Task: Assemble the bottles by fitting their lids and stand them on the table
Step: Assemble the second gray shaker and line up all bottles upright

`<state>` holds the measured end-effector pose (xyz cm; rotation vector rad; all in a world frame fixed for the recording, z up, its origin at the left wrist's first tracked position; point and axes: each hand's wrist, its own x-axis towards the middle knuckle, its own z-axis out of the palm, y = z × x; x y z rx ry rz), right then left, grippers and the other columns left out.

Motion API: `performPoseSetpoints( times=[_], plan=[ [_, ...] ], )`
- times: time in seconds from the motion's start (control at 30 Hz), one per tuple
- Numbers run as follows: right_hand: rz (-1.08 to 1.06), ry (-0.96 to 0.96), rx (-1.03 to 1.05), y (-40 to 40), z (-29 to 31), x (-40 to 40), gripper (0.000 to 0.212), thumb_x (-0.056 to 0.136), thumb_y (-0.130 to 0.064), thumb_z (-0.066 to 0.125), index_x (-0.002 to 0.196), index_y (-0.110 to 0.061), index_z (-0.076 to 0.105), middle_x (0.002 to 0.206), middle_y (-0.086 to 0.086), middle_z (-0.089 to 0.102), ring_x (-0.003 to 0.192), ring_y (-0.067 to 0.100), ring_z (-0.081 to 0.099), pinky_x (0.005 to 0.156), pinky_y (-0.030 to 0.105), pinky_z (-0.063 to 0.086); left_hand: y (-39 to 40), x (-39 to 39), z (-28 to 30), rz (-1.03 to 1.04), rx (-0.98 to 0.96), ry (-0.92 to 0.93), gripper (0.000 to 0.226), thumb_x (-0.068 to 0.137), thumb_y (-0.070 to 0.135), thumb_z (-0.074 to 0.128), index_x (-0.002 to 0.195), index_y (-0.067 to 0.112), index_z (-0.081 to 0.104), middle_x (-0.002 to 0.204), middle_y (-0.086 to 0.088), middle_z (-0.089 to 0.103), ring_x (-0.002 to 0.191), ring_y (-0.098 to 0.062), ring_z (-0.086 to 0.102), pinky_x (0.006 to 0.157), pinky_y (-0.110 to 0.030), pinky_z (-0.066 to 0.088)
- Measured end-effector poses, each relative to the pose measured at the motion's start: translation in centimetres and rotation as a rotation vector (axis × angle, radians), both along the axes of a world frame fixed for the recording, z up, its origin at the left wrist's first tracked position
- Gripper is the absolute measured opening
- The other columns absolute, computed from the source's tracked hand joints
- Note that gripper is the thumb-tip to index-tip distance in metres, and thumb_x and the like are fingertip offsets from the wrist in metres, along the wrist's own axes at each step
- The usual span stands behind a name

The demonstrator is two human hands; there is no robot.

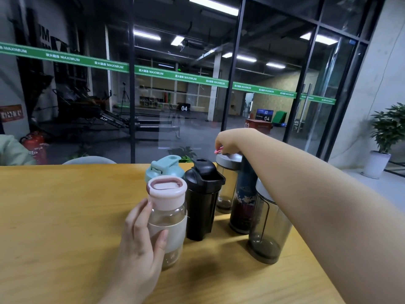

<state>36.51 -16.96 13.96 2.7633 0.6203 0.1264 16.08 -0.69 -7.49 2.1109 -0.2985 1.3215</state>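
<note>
Several bottles stand upright in a cluster on the wooden table [54, 216]. My left hand [140, 238] grips the clear bottle with a pink lid [167, 207] around its cream sleeve. Behind it stands a bottle with a mint green lid [164, 168]. Next to it is a black shaker bottle [202, 198] with its flip cap on. My right hand [226, 140] reaches over the group and pinches a small pink loop [218, 151] at the grey lid of a clear smoky bottle [228, 172]. A dark patterned bottle [244, 200] and another smoky bottle [266, 229] stand under my forearm.
The table's far edge runs just behind the bottles, and its right edge slants down past the smoky bottle. A glass wall stands beyond the table. A chair back [88, 160] shows at the far edge. A potted plant [385, 137] stands on the floor at right.
</note>
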Motion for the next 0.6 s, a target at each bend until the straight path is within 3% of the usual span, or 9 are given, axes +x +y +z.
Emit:
performPoseSetpoints(
  times=[0.27,0.4,0.6],
  plan=[
    [0.129,-0.108,0.051,-0.2,1.9,-2.0,0.034,0.093,-0.005,0.045,0.122,-0.012,0.061,0.12,0.007,0.063,0.102,0.027,0.059,0.089,0.033,0.047,0.1,-0.1,0.1,-0.01,0.023,-0.003,0.057,0.097,0.057,0.023,0.143,0.024,0.018,0.142,-0.007,0.029,0.129,-0.02,0.034,0.1,-0.046,0.031],
    [0.217,-0.23,0.048,-0.6,3.4,-3.6,0.035,0.095,-0.011,0.044,0.127,-0.018,0.056,0.126,0.007,0.056,0.112,0.03,0.053,0.095,0.037,0.045,0.3,0.0,0.0,-0.021,0.023,0.008,0.058,0.097,0.057,0.023,0.144,0.024,0.018,0.143,-0.007,0.029,0.13,-0.02,0.034,0.104,-0.036,0.032],
    [0.465,-0.499,0.111,-3.0,4.1,-6.1,0.037,0.091,-0.011,0.057,0.127,-0.018,0.051,0.124,0.006,0.053,0.109,0.029,0.051,0.089,0.04,0.047,0.3,-0.3,0.4,-0.015,0.002,0.026,0.06,0.097,0.059,0.022,0.145,0.023,0.017,0.144,-0.006,0.029,0.131,-0.012,0.032,0.1,-0.045,0.033]
  ],
)
